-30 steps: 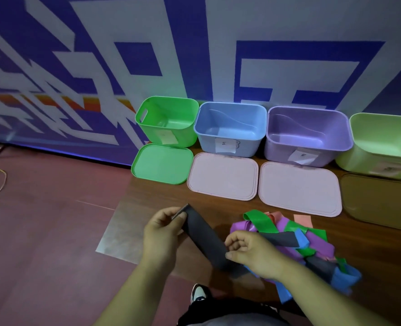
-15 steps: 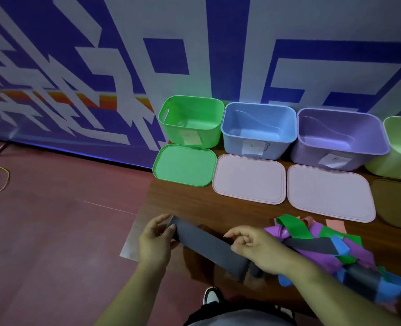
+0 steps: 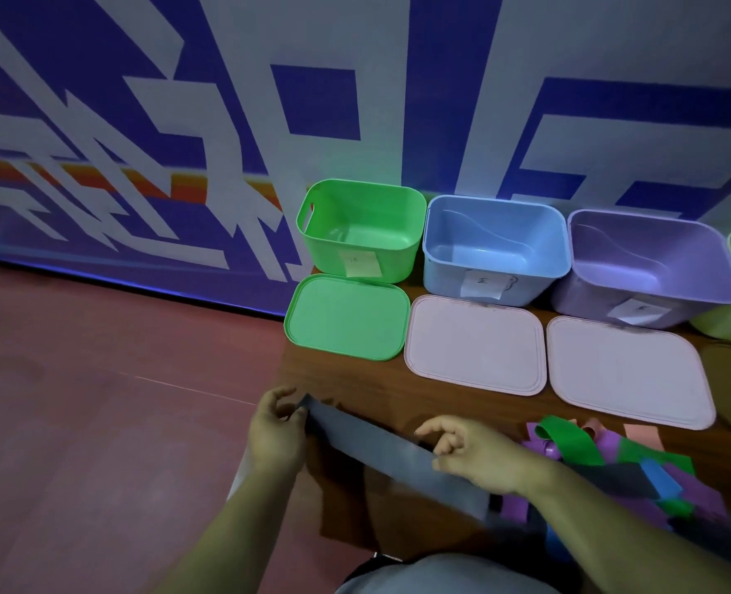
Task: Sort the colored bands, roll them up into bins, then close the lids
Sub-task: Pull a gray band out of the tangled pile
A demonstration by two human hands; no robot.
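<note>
Since a second earlier, the grey band lay flatter, stretched between the pinching left hand and right hand; rolling could begin.

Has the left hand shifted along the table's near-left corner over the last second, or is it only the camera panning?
Cannot tell: the left hand holds the grey band at the table corner throughout; the camera panned.

Dim, bluish lighting; wide-angle distortion bends edges at 3 and 9 o'clock; foreground at 6 o'clock soft and shadowed.
</note>
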